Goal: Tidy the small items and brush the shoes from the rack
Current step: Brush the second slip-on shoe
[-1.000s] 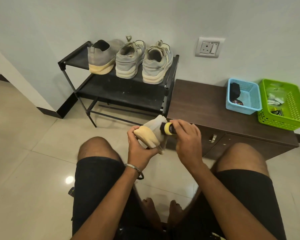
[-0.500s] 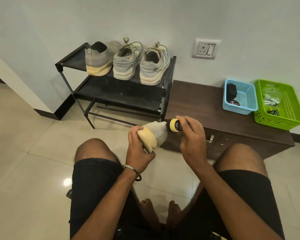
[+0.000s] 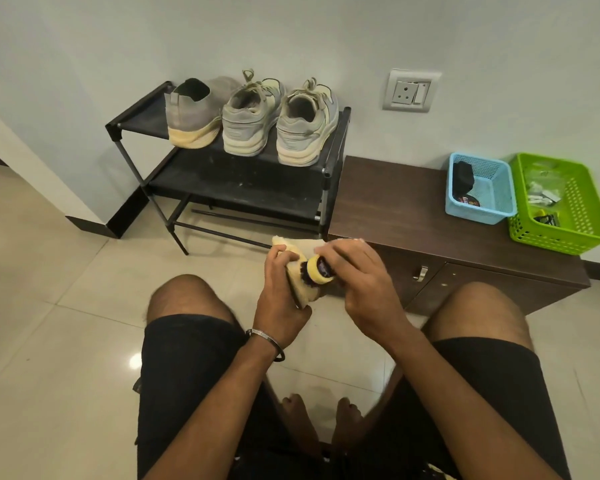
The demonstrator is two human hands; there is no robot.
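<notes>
Head view: the left hand [image 3: 280, 289] grips a shoe [image 3: 300, 268] by its pale yellow sole, fingers curled round it, above the tile floor [image 3: 49, 306] and between the bare knees. The right hand [image 3: 361, 285] holds a brush [image 3: 317, 270], fingers wrapped round its dark handle; the yellow collar and dark bristles touch the shoe's sole. The right hand covers most of the shoe's upper and the brush handle.

Behind stands a black rack [image 3: 243, 183]. On its top shelf, three shoes stand heels outward: a grey slip-on [image 3: 191, 112] at left, and two laced sneakers [image 3: 278, 123] side by side, touching. The lower shelf looks dusty.

Just right of the rack is a low brown cabinet [image 3: 395, 202]. At its far end a blue basket [image 3: 480, 188] with dark items sits beside a green basket [image 3: 561, 206] with small packets. A wall socket [image 3: 411, 91] is above the cabinet.
</notes>
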